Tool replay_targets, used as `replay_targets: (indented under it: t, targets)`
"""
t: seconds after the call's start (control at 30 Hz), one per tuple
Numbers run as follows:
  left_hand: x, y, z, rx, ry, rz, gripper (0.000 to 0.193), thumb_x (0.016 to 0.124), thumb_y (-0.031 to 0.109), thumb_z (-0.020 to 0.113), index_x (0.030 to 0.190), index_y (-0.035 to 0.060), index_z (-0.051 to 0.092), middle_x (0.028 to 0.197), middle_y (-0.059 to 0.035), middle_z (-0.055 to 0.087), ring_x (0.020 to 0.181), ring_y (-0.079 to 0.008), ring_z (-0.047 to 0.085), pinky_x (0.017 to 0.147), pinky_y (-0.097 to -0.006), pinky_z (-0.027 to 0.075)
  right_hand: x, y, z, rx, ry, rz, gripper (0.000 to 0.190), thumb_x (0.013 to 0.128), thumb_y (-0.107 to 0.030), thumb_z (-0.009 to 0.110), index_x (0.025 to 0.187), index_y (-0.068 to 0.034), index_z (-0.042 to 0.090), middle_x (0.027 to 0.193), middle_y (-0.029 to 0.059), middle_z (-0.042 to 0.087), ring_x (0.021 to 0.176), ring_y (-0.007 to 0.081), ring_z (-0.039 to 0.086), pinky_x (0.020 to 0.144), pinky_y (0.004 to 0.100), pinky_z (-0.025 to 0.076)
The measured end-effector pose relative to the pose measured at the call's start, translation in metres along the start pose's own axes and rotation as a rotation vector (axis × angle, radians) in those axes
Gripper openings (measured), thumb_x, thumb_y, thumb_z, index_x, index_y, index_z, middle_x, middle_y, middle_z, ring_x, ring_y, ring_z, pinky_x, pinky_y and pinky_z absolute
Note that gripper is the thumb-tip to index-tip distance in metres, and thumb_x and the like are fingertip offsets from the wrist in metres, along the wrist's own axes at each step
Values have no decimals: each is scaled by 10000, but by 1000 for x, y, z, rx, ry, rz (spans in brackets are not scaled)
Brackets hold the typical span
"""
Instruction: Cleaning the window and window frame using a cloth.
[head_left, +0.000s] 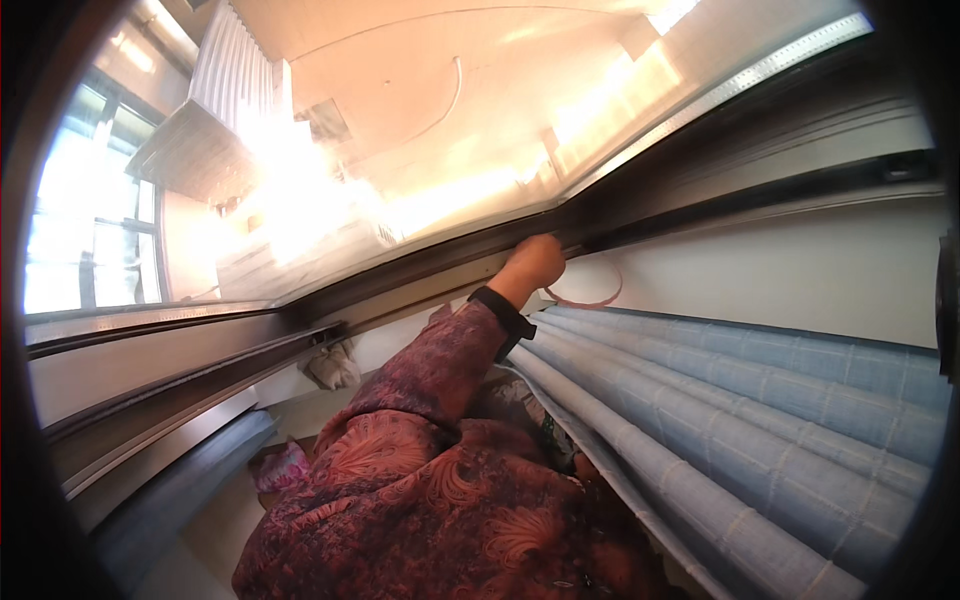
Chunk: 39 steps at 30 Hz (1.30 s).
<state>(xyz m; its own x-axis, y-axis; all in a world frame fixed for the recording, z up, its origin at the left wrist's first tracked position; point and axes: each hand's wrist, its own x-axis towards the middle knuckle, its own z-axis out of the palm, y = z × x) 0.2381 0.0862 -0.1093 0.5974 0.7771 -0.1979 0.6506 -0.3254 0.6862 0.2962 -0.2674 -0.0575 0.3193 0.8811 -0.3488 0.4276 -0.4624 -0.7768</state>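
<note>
My left hand (535, 261) is curled into a fist at the corner of the dark window frame (420, 266). A thin pink cord (592, 304) loops out from beneath the fist against the pale wall; its far end is blurred. The fingertips are hidden, turned away from the camera. A black band (504, 315) circles the wrist below a dark red patterned sleeve (420, 375). My right hand is out of view. Beside the arm, a light blue checked curtain (720, 420) hangs in long folds.
The window glass (465, 135) shows bright glare. Dark frame rails (187, 397) run along the left. Grey-beige bunched cloth (332, 366) lies near the left corner. A pink patterned item (283, 466) is beside my sleeve. More blue fabric (187, 472) hangs at lower left.
</note>
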Motion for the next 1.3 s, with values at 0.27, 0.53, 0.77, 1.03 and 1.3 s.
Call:
replay_targets:
  t: [0.27,0.53,0.77,1.03,1.3]
  targets:
    - [6,55,-19,63,-92,-227,212,783,119,505,862,59,692,893,-150,674,899,-317,643,752,-381,518,4,-19,16,47,-43,-17,400,748,23,434,1135,6,535,877,71,551,751,159,522,713,280,448]
    - [-40,-5,-30,-73,-181,-54,207,761,135,501,789,-18,638,809,-236,615,800,-398,597,705,-439,486,8,-33,24,120,-112,-17,408,748,23,433,1144,6,530,883,72,549,756,159,522,717,280,448]
    - [-88,-13,-57,-92,23,11,204,820,198,515,764,18,593,687,-221,589,679,-423,571,626,-490,458,30,-42,39,246,-293,-25,415,749,24,432,1152,5,526,889,73,548,761,159,522,721,280,447]
    - [-88,-32,-42,-116,81,106,117,791,135,593,806,18,600,708,-197,582,692,-386,566,610,-433,449,73,-63,67,371,-363,-170,387,725,34,446,1094,9,563,863,108,576,765,216,566,724,308,468]
    - [-87,3,-38,-112,46,114,178,828,122,548,987,43,564,721,-218,595,694,-403,578,619,-449,458,95,-104,19,372,203,-307,293,704,29,407,944,40,574,823,124,581,701,197,568,673,306,475]
